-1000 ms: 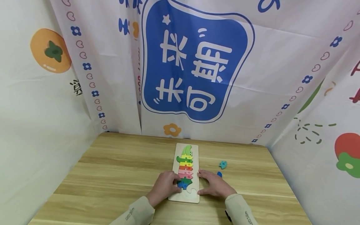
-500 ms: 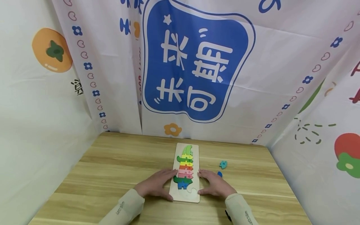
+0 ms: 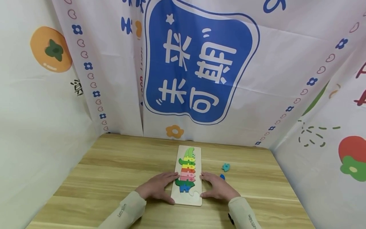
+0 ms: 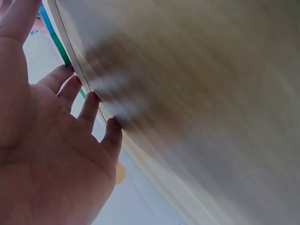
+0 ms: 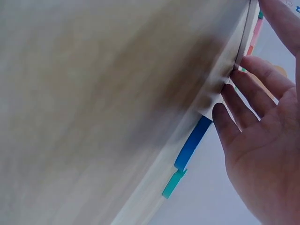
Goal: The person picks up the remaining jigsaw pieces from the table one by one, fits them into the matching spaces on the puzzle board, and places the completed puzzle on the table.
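A pale wooden puzzle board (image 3: 186, 200) lies lengthwise on the table, bearing a crocodile made of coloured pieces. Its green head (image 3: 190, 152) is at the far end; yellow, green, red and pink segments follow, then a dark green piece (image 3: 186, 183) and a blue piece (image 3: 184, 189) nearest the person. Beside the blue piece shows a curved outline in the bare wood. My left hand (image 3: 156, 186) rests along the board's left edge, fingers extended, thumb by the near corner. Along the opposite edge, my right hand (image 3: 218, 187) has its fingertips (image 5: 227, 89) right at the side.
Two loose pieces lie right of the board: a teal one (image 3: 226, 167) and a blue one (image 3: 222, 176), the latter just beyond the right hand. The wood-grain table (image 3: 120, 165) is enclosed by printed white cloth (image 3: 120, 105) at the back and sides.
The left hand has let go of the blue piece on the board and drawn back left to the board's edge. My right hand stays in place.
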Motion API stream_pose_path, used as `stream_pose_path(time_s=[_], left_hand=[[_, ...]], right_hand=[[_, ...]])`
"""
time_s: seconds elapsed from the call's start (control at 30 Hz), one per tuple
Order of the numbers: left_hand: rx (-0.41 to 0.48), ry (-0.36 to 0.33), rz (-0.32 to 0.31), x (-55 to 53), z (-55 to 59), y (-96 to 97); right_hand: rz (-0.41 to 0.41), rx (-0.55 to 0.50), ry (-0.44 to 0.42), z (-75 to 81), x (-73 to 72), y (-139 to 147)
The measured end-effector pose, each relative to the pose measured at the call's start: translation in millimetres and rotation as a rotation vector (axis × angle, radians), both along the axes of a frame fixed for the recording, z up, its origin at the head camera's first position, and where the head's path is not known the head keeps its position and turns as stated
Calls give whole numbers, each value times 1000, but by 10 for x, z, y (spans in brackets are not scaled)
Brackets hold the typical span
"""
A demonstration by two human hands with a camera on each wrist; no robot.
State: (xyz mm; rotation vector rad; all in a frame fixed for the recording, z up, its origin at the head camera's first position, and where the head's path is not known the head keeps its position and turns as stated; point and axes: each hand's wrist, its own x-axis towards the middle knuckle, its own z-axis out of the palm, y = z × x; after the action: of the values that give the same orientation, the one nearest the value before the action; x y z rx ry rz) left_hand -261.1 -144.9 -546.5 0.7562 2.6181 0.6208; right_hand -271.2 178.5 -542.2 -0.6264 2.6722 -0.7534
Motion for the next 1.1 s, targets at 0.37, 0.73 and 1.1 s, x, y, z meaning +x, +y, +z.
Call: stream_pose_path(time_s=[0.37, 0.73, 1.1], left_hand=[[3, -14, 13, 57, 43, 45], [-22, -4, 22, 37, 50, 34], [-30, 1, 18, 28, 77, 42]], right_hand=[[-257, -62, 211, 47, -334, 520], [-284, 17, 252, -134, -559, 963], [-318, -4, 252, -89, -573, 901]])
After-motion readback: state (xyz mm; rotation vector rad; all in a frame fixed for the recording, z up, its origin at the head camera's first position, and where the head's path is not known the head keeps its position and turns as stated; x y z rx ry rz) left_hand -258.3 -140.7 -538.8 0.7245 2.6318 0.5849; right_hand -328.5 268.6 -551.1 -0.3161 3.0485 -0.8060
